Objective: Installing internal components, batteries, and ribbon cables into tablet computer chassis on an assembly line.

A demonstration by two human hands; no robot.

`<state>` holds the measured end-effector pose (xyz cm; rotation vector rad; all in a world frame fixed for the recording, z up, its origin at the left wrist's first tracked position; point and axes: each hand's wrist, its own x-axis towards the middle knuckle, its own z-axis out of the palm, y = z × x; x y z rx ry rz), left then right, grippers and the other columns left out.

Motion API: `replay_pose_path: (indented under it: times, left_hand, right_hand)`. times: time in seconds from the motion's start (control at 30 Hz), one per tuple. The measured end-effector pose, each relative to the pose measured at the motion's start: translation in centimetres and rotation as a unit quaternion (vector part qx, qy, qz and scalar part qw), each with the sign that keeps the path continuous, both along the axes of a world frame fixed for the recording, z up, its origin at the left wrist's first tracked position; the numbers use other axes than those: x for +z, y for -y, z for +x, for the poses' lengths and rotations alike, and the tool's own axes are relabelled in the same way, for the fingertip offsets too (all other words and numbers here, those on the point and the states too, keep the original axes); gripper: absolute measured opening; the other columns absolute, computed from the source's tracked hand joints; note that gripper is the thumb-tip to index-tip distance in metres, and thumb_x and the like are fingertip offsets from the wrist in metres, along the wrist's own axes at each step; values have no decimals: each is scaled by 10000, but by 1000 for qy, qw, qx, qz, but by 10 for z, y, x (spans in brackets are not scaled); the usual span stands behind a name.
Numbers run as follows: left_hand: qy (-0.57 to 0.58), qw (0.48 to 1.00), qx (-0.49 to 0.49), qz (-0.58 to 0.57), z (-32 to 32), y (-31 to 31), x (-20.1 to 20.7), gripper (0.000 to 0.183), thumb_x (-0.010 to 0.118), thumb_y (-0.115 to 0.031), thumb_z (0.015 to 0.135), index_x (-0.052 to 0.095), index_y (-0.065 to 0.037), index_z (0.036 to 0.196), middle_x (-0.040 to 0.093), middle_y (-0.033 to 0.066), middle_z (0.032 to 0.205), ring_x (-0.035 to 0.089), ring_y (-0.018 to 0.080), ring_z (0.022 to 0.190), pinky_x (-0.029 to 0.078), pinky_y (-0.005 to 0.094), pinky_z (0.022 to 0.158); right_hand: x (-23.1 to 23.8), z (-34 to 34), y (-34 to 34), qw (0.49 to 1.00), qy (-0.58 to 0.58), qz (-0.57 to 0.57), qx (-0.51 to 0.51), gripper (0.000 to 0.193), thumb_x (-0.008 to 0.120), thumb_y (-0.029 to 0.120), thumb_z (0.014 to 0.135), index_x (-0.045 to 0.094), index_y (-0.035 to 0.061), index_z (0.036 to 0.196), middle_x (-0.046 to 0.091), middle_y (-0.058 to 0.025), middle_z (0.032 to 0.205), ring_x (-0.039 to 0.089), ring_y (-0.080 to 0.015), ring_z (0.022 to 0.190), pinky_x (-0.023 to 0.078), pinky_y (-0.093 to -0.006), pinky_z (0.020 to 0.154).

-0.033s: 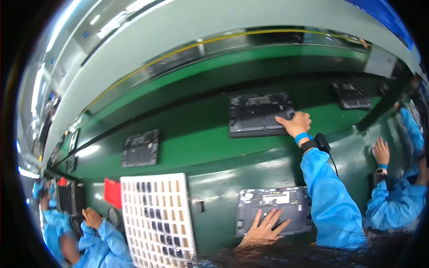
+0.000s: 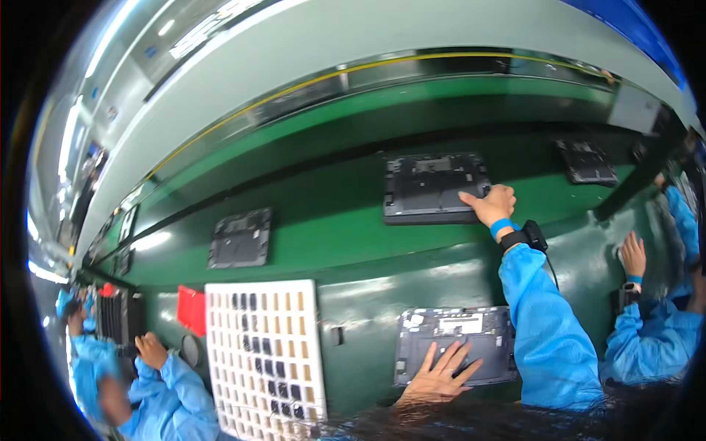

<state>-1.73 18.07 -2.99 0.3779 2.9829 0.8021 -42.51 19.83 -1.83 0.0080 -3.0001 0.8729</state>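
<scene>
My right hand (image 2: 491, 204) reaches far out over the green conveyor belt (image 2: 331, 213) and grips the near right corner of a dark, opened laptop base (image 2: 430, 187) lying on the belt. The arm wears a blue sleeve, a blue wrist strap and a small black device with a cord. My left hand (image 2: 440, 371) lies flat with fingers spread on a second grey, opened laptop base (image 2: 471, 334) at the near edge in front of me.
A white grid tray (image 2: 265, 353) with several small dark parts stands left of the near laptop base, with a red card (image 2: 191, 309) beside it. More dark units (image 2: 240, 237) (image 2: 586, 162) lie on the belt. Co-workers' hands (image 2: 151, 349) (image 2: 632, 253) work at both sides.
</scene>
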Motion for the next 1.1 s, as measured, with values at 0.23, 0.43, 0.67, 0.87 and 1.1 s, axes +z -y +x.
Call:
replay_pose_path:
  times: [0.23,0.43,0.67,0.87,1.1]
  left_hand:
    - [-98,989,100,-44,-65,34,10,695,755,-371,975,517,-217,1610,371,176,1720,341,395,1600,218,764,1241]
    - [-148,962,213,-87,-177,134,-19,659,753,-336,972,548,-227,1589,396,165,1717,362,400,1591,188,799,1229]
    - [-226,917,325,-46,-189,162,8,729,823,-139,893,556,-158,1571,433,206,1669,397,480,1534,324,644,1253]
    - [-146,840,522,-12,5,120,33,468,885,-83,826,663,-13,1233,570,280,1318,559,485,1234,474,555,1037]
    - [-163,828,523,123,29,132,-3,379,764,-11,973,631,-1,1327,541,236,1359,625,419,1154,544,453,988]
  right_hand:
    - [3,-47,-21,896,78,-436,29,786,966,176,787,563,-112,1398,741,-164,1212,721,-265,1063,556,-403,999]
    - [81,46,-147,815,99,-562,102,587,798,98,971,566,-57,1487,692,-142,1372,688,-228,1204,541,-356,1032]
    - [30,181,-260,889,124,-438,-49,755,791,91,976,414,-54,1614,586,-137,1473,615,-231,1292,495,-361,1107]
    - [-9,261,-206,854,153,-497,10,664,830,-13,897,499,-1,1473,617,-88,1307,614,-179,1178,512,-332,1036]
    - [-3,268,-169,908,101,-385,131,599,868,116,915,532,-28,1390,644,-108,1235,632,-192,1112,522,-339,991]
